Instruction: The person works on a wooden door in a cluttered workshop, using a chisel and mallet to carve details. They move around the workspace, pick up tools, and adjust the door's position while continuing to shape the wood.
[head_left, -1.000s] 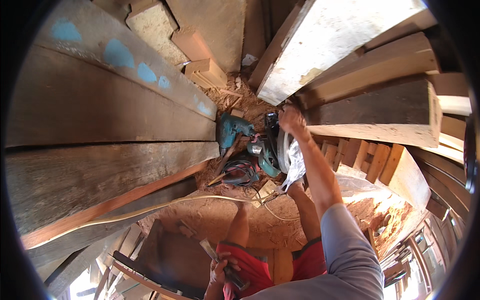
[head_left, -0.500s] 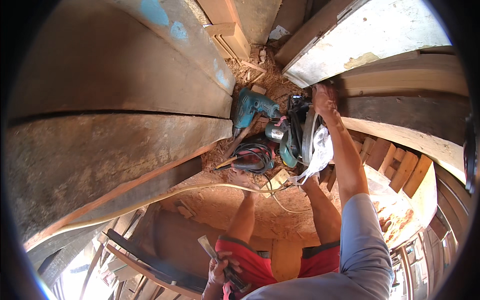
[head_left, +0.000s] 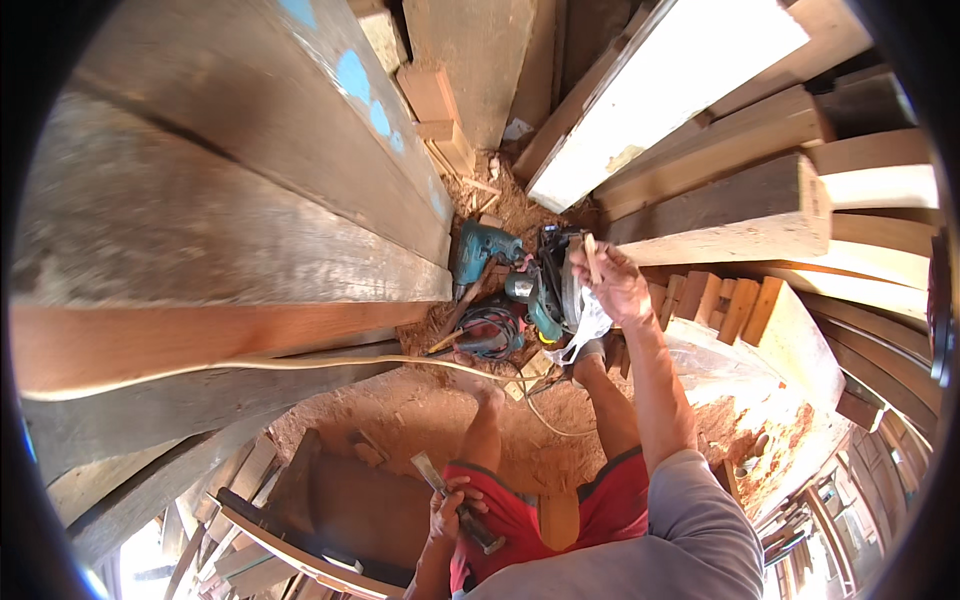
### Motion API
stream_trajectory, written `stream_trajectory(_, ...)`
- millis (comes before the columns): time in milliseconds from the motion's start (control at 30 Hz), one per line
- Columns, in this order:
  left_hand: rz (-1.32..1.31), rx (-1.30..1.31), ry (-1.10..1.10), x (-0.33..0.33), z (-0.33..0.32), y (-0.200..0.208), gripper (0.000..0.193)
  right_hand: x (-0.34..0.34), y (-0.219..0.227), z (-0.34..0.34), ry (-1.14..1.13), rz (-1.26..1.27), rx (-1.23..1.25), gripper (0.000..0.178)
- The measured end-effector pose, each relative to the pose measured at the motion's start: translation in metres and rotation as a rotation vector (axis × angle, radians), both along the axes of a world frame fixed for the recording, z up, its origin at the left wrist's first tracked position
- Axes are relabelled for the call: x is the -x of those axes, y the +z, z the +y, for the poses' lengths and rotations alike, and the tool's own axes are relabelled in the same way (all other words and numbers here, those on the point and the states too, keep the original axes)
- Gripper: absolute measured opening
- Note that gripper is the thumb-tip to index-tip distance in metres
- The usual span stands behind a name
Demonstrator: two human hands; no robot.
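Observation:
Low in front of my red shorts, my left hand (head_left: 450,510) is closed around a chisel (head_left: 428,470). The chisel's flat blade points up and away, and its dark handle slants toward my lap. My right hand (head_left: 622,288) pinches a short, light strip of wood (head_left: 592,258) above the power tools. Just beneath it is a teal circular saw (head_left: 543,300), partly hidden by my hand and a clear plastic bag (head_left: 590,328). A teal power drill (head_left: 482,245) lies left of the saw.
Thick planks (head_left: 230,240) fill the left side. Stacked beams (head_left: 720,215) and a pale board (head_left: 660,90) stand at the right. A yellowish hose (head_left: 300,363) crosses the sawdust-covered floor (head_left: 400,410). Near my feet sits a coiled black cable (head_left: 492,332). Small wood blocks (head_left: 735,305) line the right.
My right hand has come back from beside the pale board and now shows a small strip of wood in its fingers. My left hand still holds the chisel. The view has shifted.

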State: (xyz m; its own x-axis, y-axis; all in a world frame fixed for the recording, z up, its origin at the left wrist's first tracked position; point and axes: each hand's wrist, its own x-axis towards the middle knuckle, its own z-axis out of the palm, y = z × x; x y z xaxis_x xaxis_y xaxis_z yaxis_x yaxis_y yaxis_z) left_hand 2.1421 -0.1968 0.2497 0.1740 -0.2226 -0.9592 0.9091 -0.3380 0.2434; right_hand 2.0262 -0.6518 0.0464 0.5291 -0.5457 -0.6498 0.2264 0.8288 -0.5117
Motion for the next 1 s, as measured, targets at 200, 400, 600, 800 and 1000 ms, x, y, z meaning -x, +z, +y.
stream_trajectory(200, 0.027, 0.024, 0.071, 0.004, 0.004, -0.002, 0.026, 0.013, 0.062, 0.064, 0.042, -0.093, 0.173, 0.030)
stream_trajectory(400, 0.006, -0.052, 0.056, 0.014, 0.010, -0.001, 0.021, 0.059, 0.083, 0.168, 0.832, 0.879, 0.918, 0.046)
stream_trajectory(600, -0.019, 0.011, 0.095, 0.019, -0.003, 0.031, 0.023, 0.032, 0.172, 0.185, 1.261, 0.866, 0.586, 0.032)
stream_trajectory(800, -0.212, 0.130, 0.083, -0.002, -0.014, 0.098, 0.028, -0.019, 0.205, 0.170, 1.163, 0.936, 0.939, 0.042)
stream_trajectory(1000, -0.451, 0.267, 0.165, -0.038, 0.012, 0.125, 0.031, -0.086, 0.257, 0.177, 1.242, 0.851, 1.365, 0.027)
